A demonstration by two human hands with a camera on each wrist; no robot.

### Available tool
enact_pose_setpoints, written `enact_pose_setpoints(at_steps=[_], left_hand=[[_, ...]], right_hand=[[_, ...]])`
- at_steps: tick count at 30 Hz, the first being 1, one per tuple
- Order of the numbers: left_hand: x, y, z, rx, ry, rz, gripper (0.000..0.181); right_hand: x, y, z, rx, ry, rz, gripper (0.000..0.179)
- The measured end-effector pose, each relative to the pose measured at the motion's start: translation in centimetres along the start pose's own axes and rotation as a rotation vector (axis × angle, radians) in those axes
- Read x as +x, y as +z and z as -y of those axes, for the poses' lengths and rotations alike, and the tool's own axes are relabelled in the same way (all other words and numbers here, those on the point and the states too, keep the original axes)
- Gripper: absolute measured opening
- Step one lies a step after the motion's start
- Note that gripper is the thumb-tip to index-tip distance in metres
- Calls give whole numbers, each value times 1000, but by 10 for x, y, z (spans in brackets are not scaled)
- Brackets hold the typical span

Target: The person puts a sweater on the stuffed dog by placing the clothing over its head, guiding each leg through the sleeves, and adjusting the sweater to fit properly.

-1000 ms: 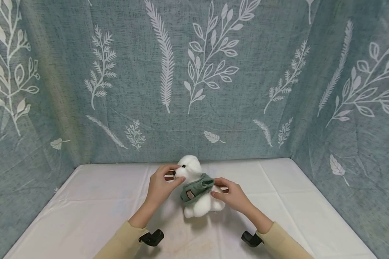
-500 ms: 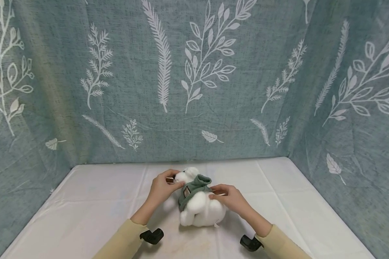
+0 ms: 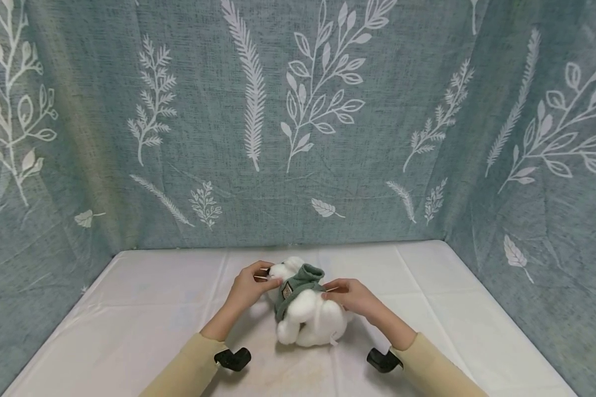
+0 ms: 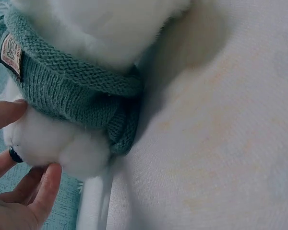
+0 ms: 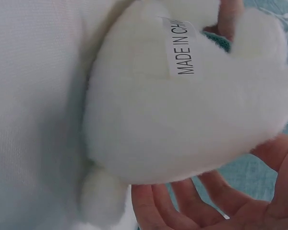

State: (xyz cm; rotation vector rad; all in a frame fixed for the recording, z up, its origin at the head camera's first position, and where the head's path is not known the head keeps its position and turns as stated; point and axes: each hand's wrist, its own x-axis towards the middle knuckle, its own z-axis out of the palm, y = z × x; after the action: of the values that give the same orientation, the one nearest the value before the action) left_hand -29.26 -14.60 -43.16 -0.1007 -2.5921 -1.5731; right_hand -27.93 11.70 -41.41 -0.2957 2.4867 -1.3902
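Your left hand [image 3: 248, 288] pinches the toy dog [image 3: 323, 322] at its muzzle; your right hand [image 3: 356, 298] grips its body behind the sweater [image 3: 303, 282], the two hands apart. The toy seems to rest mid-way across the white table [image 3: 154, 325]. Let go on one side and its soft body may sag or roll; pull outward and the sweater could ride up.

One plush toy [image 3: 323, 325], one green garment [image 4: 69, 91], one patch [image 4: 11, 55], one printed tag [image 5: 181, 48] and one table [image 3: 144, 314] are counted; two hands [image 3: 247, 285] [image 3: 356, 299], two sleeves [image 3: 186, 366] [image 3: 437, 366] and two black wrist devices [image 3: 234, 359] [image 3: 382, 360] are seen, one of each at left and right.
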Motion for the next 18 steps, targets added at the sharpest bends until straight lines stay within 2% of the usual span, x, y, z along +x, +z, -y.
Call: enact_pose_setpoints(at_steps=[8,18], left_hand=[[2,2,-1,-12,3,2,45],[-1,-5,-16,-35,15,7,47]], right_hand=[[-2,-4,1,10,11,14,37],[-12,-20,12,62,-14,27,39]])
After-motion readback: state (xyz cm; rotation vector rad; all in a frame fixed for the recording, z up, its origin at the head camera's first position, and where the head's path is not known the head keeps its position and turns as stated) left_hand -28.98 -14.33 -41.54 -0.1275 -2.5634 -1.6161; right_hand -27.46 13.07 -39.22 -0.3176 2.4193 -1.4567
